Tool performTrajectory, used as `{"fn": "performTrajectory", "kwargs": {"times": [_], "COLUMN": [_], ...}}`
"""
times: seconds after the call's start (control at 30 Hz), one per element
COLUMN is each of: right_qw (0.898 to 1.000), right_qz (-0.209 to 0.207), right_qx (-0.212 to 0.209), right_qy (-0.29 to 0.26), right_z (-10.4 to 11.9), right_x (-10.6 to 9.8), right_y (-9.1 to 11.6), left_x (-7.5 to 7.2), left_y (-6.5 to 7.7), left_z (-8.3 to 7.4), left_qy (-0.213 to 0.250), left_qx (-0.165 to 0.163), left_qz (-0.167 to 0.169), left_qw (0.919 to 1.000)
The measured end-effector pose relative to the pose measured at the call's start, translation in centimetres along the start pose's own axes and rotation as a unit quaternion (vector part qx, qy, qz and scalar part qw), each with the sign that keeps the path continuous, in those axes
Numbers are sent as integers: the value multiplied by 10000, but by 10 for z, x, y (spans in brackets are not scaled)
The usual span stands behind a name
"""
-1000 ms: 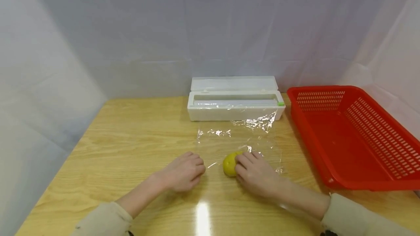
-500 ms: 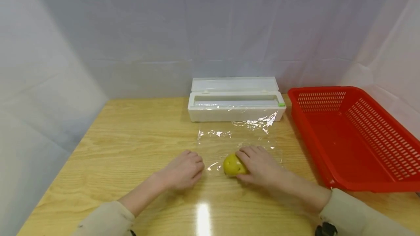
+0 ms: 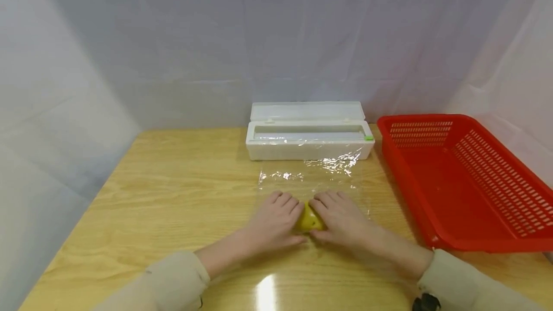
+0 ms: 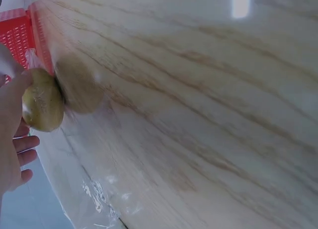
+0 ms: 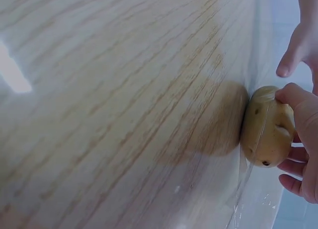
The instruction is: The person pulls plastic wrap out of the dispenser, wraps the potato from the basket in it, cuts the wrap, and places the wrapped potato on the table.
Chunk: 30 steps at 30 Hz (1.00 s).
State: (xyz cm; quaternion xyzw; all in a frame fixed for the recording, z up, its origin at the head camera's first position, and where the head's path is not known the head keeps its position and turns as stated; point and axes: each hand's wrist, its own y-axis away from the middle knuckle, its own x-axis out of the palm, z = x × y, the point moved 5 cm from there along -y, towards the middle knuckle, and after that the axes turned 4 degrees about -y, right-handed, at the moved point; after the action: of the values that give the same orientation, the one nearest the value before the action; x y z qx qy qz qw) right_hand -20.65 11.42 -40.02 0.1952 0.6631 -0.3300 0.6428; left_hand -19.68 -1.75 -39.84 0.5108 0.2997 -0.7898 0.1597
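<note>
A yellow-brown potato (image 3: pixel 310 220) with small dark eyes lies on the wooden table between the two hands. Clear cling film (image 3: pixel 282 176) runs forward from its white dispenser to the potato, and a film edge shows across the potato (image 5: pixel 268 132) in the right wrist view. My right hand (image 3: pixel 343 217) holds the potato from its right side, thumb on the near side and fingers over the far side. My left hand (image 3: pixel 274 220) is at its left side, fingers extended and thumb apart from them; the left wrist view shows these fingers (image 4: pixel 26 152) spread beside the potato.
The white cling film dispenser (image 3: pixel 308 150) stands at the back of the table (image 3: pixel 181 172) with its lid raised and a green slider at its right end. A red plastic basket (image 3: pixel 432 205) with slotted sides is at the right. White sheeting (image 3: pixel 207 37) surrounds the table.
My left hand has moved right from the film's left corner to the potato, its fingers opening out. My right hand stays at the potato, having shifted its fingers slightly around it.
</note>
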Motion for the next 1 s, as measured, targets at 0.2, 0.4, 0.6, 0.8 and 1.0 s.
{"fn": "performTrajectory", "kwargs": {"times": [0.2, 0.4, 0.6, 0.8, 1.0], "right_qw": [10000, 9994, 9977, 9976, 9988], "right_qz": [-33, -144, -343, -425, -192], "right_qx": [-17, 74, 231, 399, 449], "right_qy": [-15, 291, 537, 361, -105], "right_z": [-1, -6, -9, -12, -17], "right_x": [3, 0, 0, 2, 2], "right_y": [1, 9, 17, 19, 16], "left_x": [6, 7, 6, 8, 12], "left_y": [-4, -4, -5, -5, -7], "left_z": [1, 4, 6, 4, 7], "left_qy": [112, 453, 563, 765, 1294], "left_qx": [-58, -25, -55, -225, -516], "left_qz": [-32, -20, -34, 80, 468], "left_qw": [9999, 9990, 9984, 9968, 9891]}}
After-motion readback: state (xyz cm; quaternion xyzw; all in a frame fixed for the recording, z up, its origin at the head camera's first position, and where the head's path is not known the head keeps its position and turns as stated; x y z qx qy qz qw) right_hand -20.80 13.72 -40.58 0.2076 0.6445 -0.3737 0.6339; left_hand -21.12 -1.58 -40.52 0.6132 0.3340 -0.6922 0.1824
